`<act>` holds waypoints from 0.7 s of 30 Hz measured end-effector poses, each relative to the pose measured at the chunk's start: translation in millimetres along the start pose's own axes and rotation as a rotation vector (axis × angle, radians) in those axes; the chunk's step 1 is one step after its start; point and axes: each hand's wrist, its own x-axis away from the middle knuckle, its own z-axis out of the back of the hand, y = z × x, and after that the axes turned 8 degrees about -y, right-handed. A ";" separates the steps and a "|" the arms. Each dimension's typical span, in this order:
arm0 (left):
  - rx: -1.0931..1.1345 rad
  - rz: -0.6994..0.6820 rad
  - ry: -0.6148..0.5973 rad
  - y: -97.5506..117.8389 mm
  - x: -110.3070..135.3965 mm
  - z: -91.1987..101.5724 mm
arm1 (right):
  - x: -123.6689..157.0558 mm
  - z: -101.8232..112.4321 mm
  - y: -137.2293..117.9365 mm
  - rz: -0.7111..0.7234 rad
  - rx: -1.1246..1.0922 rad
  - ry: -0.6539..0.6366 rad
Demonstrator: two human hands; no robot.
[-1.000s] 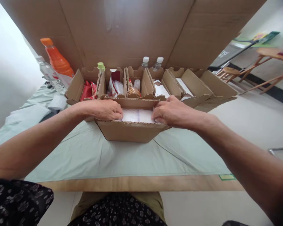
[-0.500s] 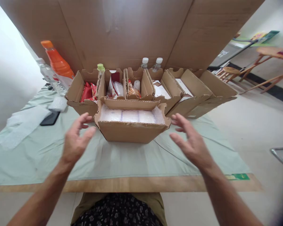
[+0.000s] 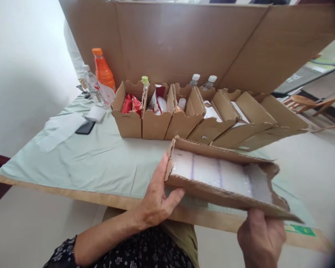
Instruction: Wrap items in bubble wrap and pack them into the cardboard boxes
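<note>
A long open cardboard box [image 3: 212, 193] is tilted and turned at an angle over the right front of the table. Inside it lies a row of white packs in bubble wrap [image 3: 208, 171]. My left hand [image 3: 158, 197] is closed on the box's left end, thumb along the near side and fingers around the end wall. At the near right corner my right hand [image 3: 261, 234] grips the box from below, its fingers partly hidden under the edge.
Behind stands a row of cardboard boxes [image 3: 156, 126] holding red packets, wrapped goods and white cartons. An orange bottle [image 3: 104, 72], a clear bottle [image 3: 93, 87], a black phone [image 3: 85, 127] and white wrap sheets [image 3: 63, 126] are at left. A tall cardboard panel [image 3: 178, 44] rises at the back.
Both hands were open on either side of the box and have taken hold of it. The box has moved right and nearer, turning and tilting. The camera view has shifted.
</note>
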 end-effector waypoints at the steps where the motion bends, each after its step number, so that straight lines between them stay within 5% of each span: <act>1: -0.001 0.036 0.013 1.0 7.1 7.9 | 4.2 -5.9 -5.1 -0.006 0.006 -0.038; 5: -0.051 0.026 0.277 11.1 4.4 53.4 | -18.7 -58.4 -19.2 0.005 -0.152 -0.286; 7: -0.054 -0.029 0.345 17.9 -12.7 59.9 | -40.9 -74.1 -18.5 0.010 -0.230 -0.333; 11: -0.038 -0.054 0.225 13.0 -28.5 30.2 | -46.0 -56.2 -13.6 -0.041 -0.205 -0.158; 14: -0.065 -0.014 0.226 -4.5 0.8 12.5 | -17.7 -39.7 -16.4 -0.096 -0.164 -0.067; 17: -0.102 0.089 0.411 -16.0 47.0 30.0 | -0.1 -64.6 -24.4 -0.069 -0.215 -0.289; 21: -0.194 0.236 0.736 -6.7 85.2 84.7 | -23.2 -156.6 -58.6 0.115 -0.371 -0.738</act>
